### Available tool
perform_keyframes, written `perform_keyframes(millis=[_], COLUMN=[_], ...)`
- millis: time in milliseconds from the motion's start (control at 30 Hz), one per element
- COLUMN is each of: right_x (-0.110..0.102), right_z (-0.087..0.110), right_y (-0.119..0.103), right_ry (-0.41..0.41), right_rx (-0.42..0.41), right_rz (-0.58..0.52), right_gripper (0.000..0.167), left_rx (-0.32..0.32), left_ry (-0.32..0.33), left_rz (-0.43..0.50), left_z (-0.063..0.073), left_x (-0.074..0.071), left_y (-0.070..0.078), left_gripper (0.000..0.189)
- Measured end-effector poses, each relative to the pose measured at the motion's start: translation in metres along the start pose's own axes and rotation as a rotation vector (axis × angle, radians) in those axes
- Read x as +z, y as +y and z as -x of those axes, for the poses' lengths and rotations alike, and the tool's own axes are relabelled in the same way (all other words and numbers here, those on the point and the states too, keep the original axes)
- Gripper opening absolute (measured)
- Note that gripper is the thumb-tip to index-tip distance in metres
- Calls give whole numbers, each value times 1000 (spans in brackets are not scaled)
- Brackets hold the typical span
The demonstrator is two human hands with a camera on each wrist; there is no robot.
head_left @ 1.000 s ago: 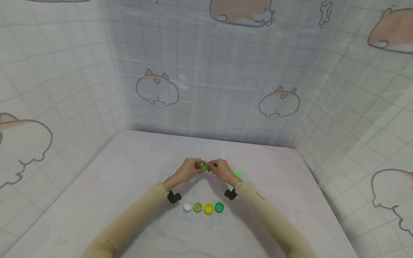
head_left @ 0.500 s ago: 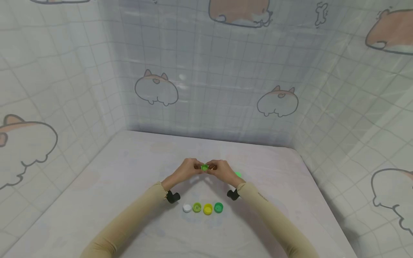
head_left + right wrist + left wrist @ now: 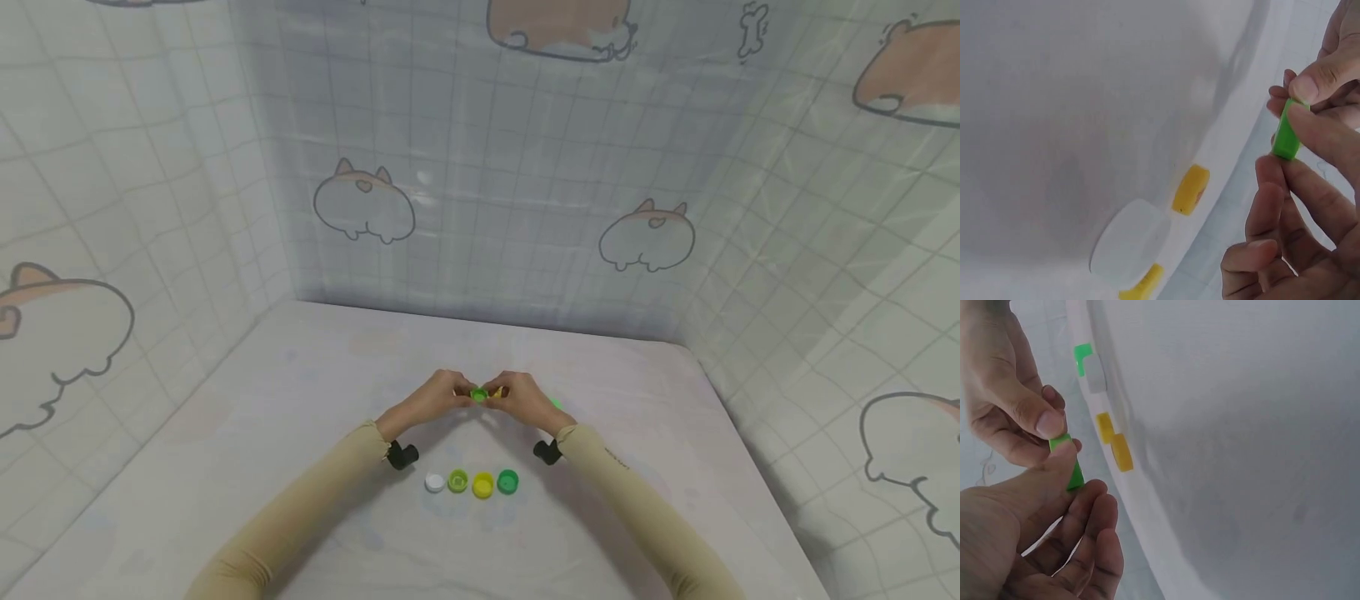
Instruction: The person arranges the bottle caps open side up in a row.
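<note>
A bright green bottle cap (image 3: 479, 395) is held between my two hands, over the far part of the table. My left hand (image 3: 437, 395) pinches its left side between thumb and fingers. From the other side, the thumb and fingers of my right hand (image 3: 521, 397) pinch its right edge. In the left wrist view the green cap (image 3: 1076, 477) stands edge-on, partly covered by a thumb. The right wrist view has the same cap (image 3: 1286, 139) upright between the fingertips, clear above the table. The remaining fingers of both hands curl loosely below it.
Nearer me lies a row of caps: white (image 3: 435, 482), light green (image 3: 458, 481), yellow (image 3: 483, 485) and dark green (image 3: 507, 482). Beyond my hands are yellow caps (image 3: 1122, 452), a white one (image 3: 1132, 244) and a green one (image 3: 556, 403). A patterned curtain (image 3: 517, 275) encloses the table.
The right fingers have shifted from across the cap's face to its right edge, so more of it shows. The cap and hands have moved slightly toward me. The near row stays put.
</note>
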State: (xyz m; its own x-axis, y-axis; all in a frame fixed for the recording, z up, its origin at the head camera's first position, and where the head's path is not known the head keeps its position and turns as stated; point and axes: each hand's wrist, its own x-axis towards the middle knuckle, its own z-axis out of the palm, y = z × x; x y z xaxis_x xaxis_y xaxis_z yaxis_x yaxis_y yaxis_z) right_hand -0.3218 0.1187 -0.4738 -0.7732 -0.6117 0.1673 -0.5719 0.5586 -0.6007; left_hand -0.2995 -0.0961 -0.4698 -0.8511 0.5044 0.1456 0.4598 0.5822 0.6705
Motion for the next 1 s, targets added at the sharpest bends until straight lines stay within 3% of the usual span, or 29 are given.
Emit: perform_keyframes(millis=[233, 500, 667, 1000], right_x=[-6, -13, -20, -32], right_z=[3, 11, 21, 41], right_y=[-1, -1, -3, -11], right_ry=[-21, -10, -15, -26], right_rx=[-7, -9, -17, -48], right_rz=[-19, 9, 9, 55], right_gripper=[25, 26, 27, 24], left_rx=[34, 22, 17, 18], left_ry=[-32, -73, -83, -109], left_rz=[-8, -9, 7, -105], left_z=[-4, -7, -8, -6], left_x=[-2, -3, -1, 3], left_y=[2, 8, 17, 44], left_gripper=[24, 27, 27, 21])
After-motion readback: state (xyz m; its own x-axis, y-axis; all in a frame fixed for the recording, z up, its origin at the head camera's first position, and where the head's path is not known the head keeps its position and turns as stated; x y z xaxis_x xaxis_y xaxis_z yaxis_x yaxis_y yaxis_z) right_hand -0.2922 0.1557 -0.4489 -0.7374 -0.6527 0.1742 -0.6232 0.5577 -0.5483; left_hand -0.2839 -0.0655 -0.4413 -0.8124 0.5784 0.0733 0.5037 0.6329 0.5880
